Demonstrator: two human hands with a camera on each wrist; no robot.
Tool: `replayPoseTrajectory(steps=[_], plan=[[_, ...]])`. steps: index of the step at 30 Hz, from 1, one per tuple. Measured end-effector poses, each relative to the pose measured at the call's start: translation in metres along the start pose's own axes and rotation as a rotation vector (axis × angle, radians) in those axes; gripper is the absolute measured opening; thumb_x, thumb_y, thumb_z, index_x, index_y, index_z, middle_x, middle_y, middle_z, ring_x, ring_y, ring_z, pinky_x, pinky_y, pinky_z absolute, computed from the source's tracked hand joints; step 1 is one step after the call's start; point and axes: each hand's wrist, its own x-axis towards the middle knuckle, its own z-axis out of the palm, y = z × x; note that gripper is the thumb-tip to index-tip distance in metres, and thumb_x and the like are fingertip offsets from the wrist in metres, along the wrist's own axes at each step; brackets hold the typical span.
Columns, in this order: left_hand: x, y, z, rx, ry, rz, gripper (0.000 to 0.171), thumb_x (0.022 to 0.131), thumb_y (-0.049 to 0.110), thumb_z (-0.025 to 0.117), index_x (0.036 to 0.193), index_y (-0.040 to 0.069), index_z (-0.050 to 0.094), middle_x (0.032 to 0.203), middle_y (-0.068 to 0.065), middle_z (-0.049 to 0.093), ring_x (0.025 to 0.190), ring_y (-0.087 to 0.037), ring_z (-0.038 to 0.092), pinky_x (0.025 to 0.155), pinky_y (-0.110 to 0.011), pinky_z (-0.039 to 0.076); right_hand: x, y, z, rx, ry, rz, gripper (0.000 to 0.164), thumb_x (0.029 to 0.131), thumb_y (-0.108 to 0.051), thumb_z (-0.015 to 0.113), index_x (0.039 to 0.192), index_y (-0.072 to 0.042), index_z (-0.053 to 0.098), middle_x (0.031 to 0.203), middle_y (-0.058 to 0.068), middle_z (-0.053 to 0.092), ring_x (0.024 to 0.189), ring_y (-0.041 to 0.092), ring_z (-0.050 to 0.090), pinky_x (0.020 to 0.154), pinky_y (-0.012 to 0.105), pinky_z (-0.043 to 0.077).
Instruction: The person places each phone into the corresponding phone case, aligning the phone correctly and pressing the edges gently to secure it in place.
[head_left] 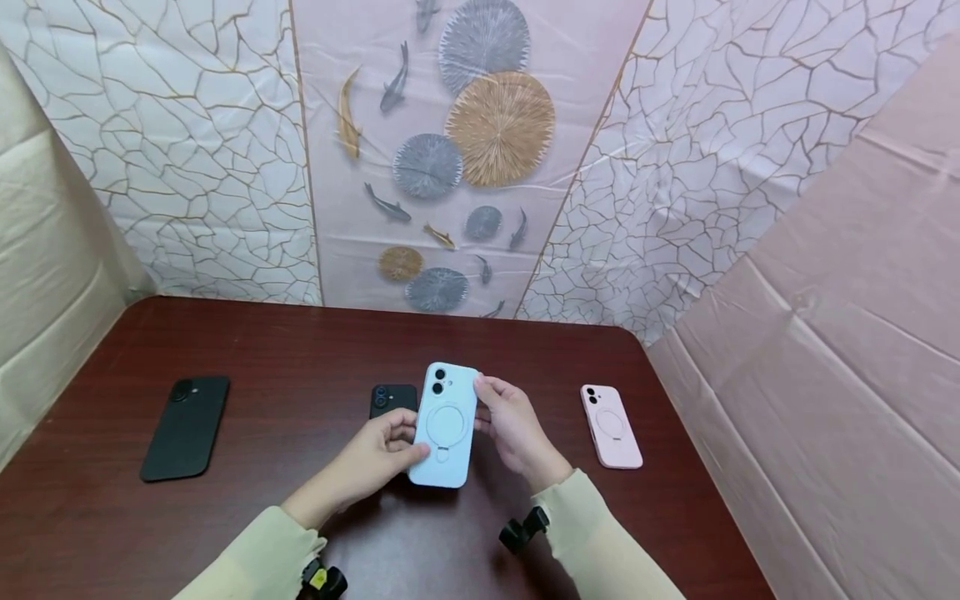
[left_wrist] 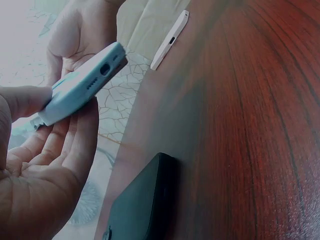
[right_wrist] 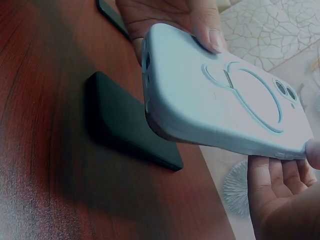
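Observation:
A phone in a light blue case (head_left: pixel 441 462) is held up over the table, its back with two lenses and a ring outline facing the head camera. My left hand (head_left: pixel 367 462) grips its lower left edge, thumb on the back and fingers behind. At the upper right edge my right hand (head_left: pixel 517 429) pinches it, thumb near the corner. The left wrist view shows the port and holes on the bottom end of the cased phone (left_wrist: pixel 82 90). Below it lies a black phone (right_wrist: pixel 127 127) on the table, partly hidden by the held one in the head view.
A dark green-black phone (head_left: pixel 185 433) lies face down on the left of the brown wooden table (head_left: pixel 292 350). On the right is a pink phone (head_left: pixel 621 450) with a ring outline. Patterned wall coverings (head_left: pixel 225 167) stand behind the table, and a padded panel (head_left: pixel 825 375) borders its right side.

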Motion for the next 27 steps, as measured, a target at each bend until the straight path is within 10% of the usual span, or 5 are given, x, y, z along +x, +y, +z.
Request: replayPoseTrajectory(steps=[7, 17, 27], plan=[[-0.002, -0.003, -0.001, 0.003, 0.052, -0.004, 0.029, 0.093, 0.007, 0.065, 0.117, -0.003, 0.053, 0.103, -0.014, 0.063, 0.089, -0.025, 0.067, 0.073, -0.033, 0.056, -0.001, 0.005, 0.002, -0.020, -0.069, 0.000, 0.034, 0.099, -0.033, 0.056, 0.115, -0.003, 0.059, 0.102, 0.009, 0.067, 0.085, 0.017, 0.065, 0.073, 0.030, 0.052], [0.001, -0.003, -0.004, -0.062, 0.190, -0.004, 0.028, 0.092, 0.003, 0.063, 0.117, -0.002, 0.053, 0.104, -0.015, 0.062, 0.092, -0.023, 0.066, 0.074, -0.030, 0.055, -0.011, 0.028, -0.005, -0.043, -0.407, 0.043, 0.034, 0.101, -0.023, 0.054, 0.121, 0.004, 0.053, 0.107, 0.013, 0.065, 0.093, 0.022, 0.066, 0.082, 0.039, 0.054], [0.000, -0.004, -0.006, -0.108, 0.218, -0.004, 0.026, 0.094, 0.003, 0.061, 0.118, -0.003, 0.052, 0.105, -0.016, 0.063, 0.089, -0.023, 0.067, 0.072, -0.032, 0.055, -0.018, 0.031, -0.002, 0.027, -0.449, 0.033, 0.035, 0.095, -0.009, 0.062, 0.125, 0.004, 0.047, 0.113, 0.015, 0.064, 0.099, 0.022, 0.064, 0.086, 0.039, 0.052]])
